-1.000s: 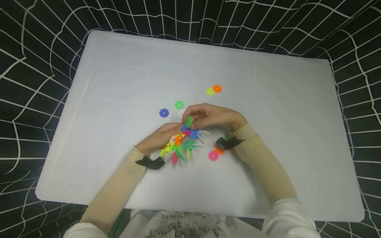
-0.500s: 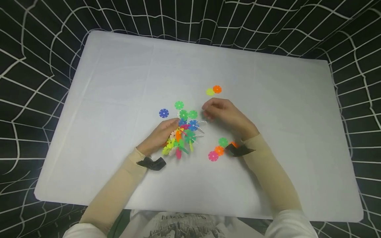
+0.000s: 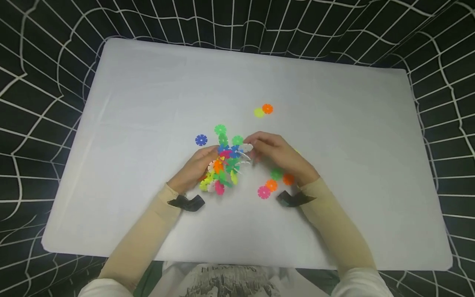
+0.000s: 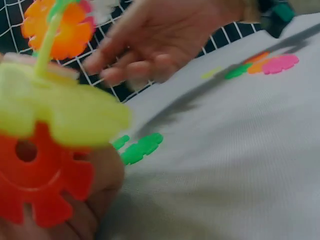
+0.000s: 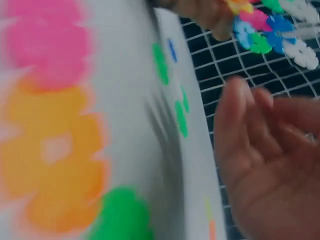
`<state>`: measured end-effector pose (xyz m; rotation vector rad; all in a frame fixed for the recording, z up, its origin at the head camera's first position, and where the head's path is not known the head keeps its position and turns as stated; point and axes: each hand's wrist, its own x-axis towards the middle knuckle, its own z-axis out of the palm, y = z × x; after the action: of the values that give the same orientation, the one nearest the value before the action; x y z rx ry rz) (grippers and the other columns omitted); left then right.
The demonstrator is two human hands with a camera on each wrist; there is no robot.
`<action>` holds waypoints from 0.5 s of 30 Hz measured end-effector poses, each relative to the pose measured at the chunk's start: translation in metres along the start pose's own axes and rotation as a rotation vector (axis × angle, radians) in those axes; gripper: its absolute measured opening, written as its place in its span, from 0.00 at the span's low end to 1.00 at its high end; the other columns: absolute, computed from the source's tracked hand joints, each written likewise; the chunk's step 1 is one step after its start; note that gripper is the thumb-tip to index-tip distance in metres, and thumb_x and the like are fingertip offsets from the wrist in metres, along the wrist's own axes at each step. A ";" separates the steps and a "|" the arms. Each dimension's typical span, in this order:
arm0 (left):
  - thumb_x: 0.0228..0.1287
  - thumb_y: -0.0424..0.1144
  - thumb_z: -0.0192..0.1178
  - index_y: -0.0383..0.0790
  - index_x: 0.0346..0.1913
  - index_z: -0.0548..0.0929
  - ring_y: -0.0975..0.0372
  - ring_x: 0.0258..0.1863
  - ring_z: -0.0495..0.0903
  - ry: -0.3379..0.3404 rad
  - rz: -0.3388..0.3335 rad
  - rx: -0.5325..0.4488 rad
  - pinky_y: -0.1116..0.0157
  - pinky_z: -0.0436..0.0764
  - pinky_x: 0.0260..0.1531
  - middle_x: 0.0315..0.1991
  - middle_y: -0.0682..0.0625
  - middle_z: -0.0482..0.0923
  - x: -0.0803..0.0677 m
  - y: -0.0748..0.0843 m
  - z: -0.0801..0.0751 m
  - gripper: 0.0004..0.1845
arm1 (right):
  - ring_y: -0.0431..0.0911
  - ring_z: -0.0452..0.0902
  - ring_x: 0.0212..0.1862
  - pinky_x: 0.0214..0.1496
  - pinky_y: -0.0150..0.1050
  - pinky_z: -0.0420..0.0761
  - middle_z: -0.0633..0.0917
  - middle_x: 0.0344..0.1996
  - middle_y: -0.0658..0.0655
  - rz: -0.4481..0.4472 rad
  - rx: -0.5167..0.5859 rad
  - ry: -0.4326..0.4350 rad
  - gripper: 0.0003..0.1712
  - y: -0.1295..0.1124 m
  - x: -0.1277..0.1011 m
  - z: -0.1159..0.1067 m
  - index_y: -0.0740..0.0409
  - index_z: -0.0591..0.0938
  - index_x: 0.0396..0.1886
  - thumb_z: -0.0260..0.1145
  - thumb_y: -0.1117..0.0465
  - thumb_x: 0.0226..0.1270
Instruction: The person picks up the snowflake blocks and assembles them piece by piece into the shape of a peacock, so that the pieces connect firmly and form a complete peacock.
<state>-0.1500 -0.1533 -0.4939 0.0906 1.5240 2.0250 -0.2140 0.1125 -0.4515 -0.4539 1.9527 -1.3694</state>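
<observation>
My left hand (image 3: 209, 159) grips a cluster of colourful notched discs (image 3: 223, 165) just above the white table (image 3: 148, 103). In the left wrist view the cluster's red disc (image 4: 30, 175) and yellow disc (image 4: 60, 107) fill the left side. My right hand (image 3: 256, 146) hovers at the cluster's right end, its fingertips (image 3: 253, 145) next to a white piece (image 3: 246, 147). The right wrist view shows the right palm (image 5: 270, 145) with relaxed fingers and nothing in it, a little apart from the cluster (image 5: 270, 25).
Loose discs lie on the table: blue (image 3: 201, 140) and green (image 3: 220, 129) behind the cluster, yellow (image 3: 258, 112) and orange (image 3: 267, 109) further back. Pink (image 3: 264, 192), orange (image 3: 271, 185) and green (image 3: 276, 173) discs lie under my right wrist. Black netting (image 3: 37, 62) surrounds the table.
The right hand let go of a green disc on the cluster's top, drew back to the right, then returned to the cluster's white end. The left hand kept holding the cluster.
</observation>
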 end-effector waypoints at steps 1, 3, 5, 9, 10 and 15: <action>0.82 0.46 0.41 0.26 0.67 0.69 0.69 0.44 0.85 -0.026 0.002 0.013 0.72 0.83 0.52 0.46 0.57 0.85 0.000 -0.001 0.000 0.27 | 0.52 0.81 0.53 0.64 0.46 0.79 0.86 0.50 0.56 0.014 0.033 -0.036 0.17 -0.003 0.007 0.001 0.53 0.81 0.59 0.57 0.52 0.79; 0.83 0.47 0.40 0.29 0.68 0.70 0.67 0.46 0.86 -0.070 0.004 0.055 0.70 0.84 0.52 0.49 0.54 0.86 -0.001 -0.002 -0.001 0.26 | 0.49 0.79 0.58 0.70 0.49 0.74 0.85 0.52 0.53 0.051 0.043 -0.144 0.17 -0.007 0.019 0.002 0.51 0.82 0.58 0.58 0.51 0.77; 0.83 0.48 0.40 0.32 0.67 0.72 0.65 0.46 0.86 -0.106 0.011 0.118 0.68 0.85 0.51 0.51 0.50 0.85 -0.001 -0.003 -0.002 0.26 | 0.48 0.78 0.58 0.69 0.48 0.75 0.86 0.50 0.53 0.069 0.036 -0.255 0.15 -0.008 0.029 0.004 0.52 0.84 0.54 0.61 0.53 0.75; 0.83 0.49 0.40 0.35 0.64 0.76 0.64 0.46 0.85 -0.099 0.023 0.235 0.67 0.84 0.53 0.54 0.42 0.84 0.001 -0.004 -0.003 0.25 | 0.49 0.78 0.49 0.59 0.42 0.81 0.84 0.39 0.54 0.024 0.058 -0.347 0.09 -0.005 0.040 0.009 0.59 0.84 0.46 0.62 0.60 0.73; 0.83 0.49 0.40 0.35 0.63 0.77 0.64 0.46 0.85 -0.091 0.023 0.255 0.67 0.84 0.53 0.54 0.42 0.84 0.001 -0.004 -0.002 0.24 | 0.49 0.79 0.47 0.58 0.40 0.81 0.85 0.38 0.53 0.009 0.078 -0.346 0.08 -0.003 0.041 0.010 0.60 0.84 0.45 0.62 0.62 0.73; 0.83 0.49 0.41 0.36 0.55 0.79 0.65 0.39 0.81 -0.049 0.014 0.290 0.71 0.82 0.44 0.44 0.48 0.83 0.002 -0.002 -0.001 0.22 | 0.47 0.83 0.44 0.55 0.37 0.82 0.87 0.38 0.50 -0.064 0.151 -0.306 0.08 0.004 0.043 0.013 0.63 0.83 0.46 0.59 0.68 0.72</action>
<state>-0.1515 -0.1529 -0.4963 0.2644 1.7798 1.7859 -0.2348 0.0780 -0.4727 -0.6191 1.5887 -1.3855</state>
